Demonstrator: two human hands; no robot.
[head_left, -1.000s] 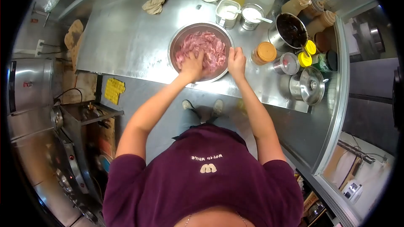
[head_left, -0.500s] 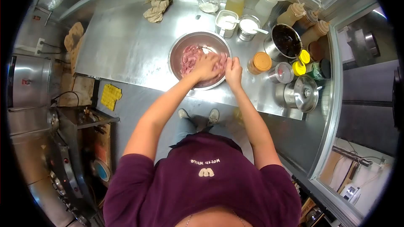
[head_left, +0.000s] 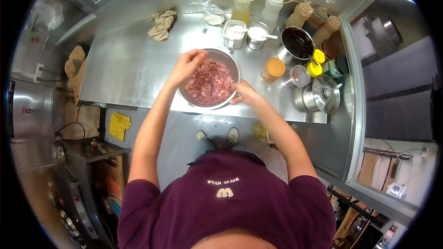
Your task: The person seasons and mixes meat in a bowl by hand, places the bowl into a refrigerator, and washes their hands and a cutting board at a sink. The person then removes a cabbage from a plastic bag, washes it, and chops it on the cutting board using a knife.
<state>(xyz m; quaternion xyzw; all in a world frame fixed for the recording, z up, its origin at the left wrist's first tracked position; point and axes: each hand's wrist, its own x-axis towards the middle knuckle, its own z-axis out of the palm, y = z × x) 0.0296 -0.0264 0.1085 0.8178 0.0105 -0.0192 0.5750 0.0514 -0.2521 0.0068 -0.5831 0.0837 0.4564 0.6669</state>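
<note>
A metal mixing bowl (head_left: 236,66) near the counter's front edge holds sliced raw pink meat (head_left: 210,83), spread across its bottom. My right hand (head_left: 244,92) grips the bowl's right rim, fingers closed around the edge. At the upper left rim is my left hand (head_left: 188,67), with its fingers bent and drawn together above the meat. Whether those fingertips touch the rim or hold a piece of meat is hidden.
Behind the bowl stand a square white-powder container (head_left: 234,34), a round tin (head_left: 257,35) and several squeeze bottles (head_left: 242,5). To the right are an orange-lidded jar (head_left: 273,69), a pot of dark sauce (head_left: 297,44) and a lidded pot (head_left: 325,93). A crumpled cloth (head_left: 161,24) lies at the back left.
My left hand has risen out of the meat to the upper left rim. My right hand still holds the right rim. The meat now lies spread more evenly.
</note>
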